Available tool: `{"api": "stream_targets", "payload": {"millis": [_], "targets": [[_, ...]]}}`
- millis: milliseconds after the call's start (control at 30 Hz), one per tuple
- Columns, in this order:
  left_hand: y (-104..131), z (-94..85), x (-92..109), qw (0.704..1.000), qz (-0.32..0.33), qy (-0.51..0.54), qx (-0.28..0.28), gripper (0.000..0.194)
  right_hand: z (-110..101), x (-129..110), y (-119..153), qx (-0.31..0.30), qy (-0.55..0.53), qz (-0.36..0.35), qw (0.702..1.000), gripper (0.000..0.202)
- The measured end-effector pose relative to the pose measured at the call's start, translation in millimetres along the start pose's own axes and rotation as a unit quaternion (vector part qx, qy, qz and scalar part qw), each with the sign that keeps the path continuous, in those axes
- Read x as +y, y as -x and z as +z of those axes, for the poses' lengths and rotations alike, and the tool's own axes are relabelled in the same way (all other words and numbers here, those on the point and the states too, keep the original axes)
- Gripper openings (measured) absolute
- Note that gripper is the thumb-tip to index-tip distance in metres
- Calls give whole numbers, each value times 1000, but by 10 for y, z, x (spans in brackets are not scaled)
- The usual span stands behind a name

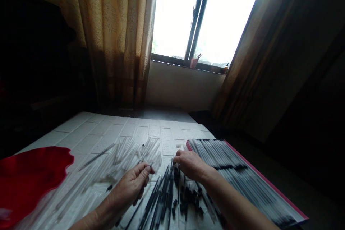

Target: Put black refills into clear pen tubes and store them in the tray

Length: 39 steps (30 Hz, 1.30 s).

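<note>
My left hand (138,179) is closed, with thumb and forefinger pinching a thin, pale piece that looks like a clear pen barrel; most of it is hidden in the palm. Many clear pen barrels (124,151) lie loose beyond and left of this hand. At the upper ends of a fanned bunch of black ink refills (161,194), the fingers of my right hand (187,161) are pressed together; whatever is between them is hidden. Beneath the right wrist is a heap of small black pen caps (190,199).
A red-edged box (291,205) holding rows of pens (248,187) sits at right. A red scalloped tray (32,176) occupies the left side of the white brick-patterned table (134,126). Behind are a window, curtains (115,25) and a small pink cup (193,63) on the sill.
</note>
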<state>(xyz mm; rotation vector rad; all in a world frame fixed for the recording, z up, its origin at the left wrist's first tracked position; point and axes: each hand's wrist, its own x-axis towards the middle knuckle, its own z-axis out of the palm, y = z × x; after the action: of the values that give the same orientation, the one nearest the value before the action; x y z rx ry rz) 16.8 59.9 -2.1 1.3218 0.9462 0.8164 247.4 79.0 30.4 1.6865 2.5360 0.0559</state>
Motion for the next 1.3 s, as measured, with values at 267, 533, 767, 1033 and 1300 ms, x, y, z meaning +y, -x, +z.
{"api": "stream_targets", "payload": {"millis": [267,533,767,1033,1300], "targets": [[17,-44,18,998,-51,-19,-30,40,-117,51,-65,-17,9,-4,1000,18],[-24,41,-114,998,-50,-40,-29,57,-204,-160,175,168,-383,51,907,26],[37,88,-84,998,-16,-10,-56,57,29,-587,175,155,-798,81,577,33],[83,88,-24,998,1,-18,-64,61,96,-626,171,131,-865,115,471,41],[119,95,94,997,-20,-46,-55,73,63,-691,177,130,-865,136,465,49]]}}
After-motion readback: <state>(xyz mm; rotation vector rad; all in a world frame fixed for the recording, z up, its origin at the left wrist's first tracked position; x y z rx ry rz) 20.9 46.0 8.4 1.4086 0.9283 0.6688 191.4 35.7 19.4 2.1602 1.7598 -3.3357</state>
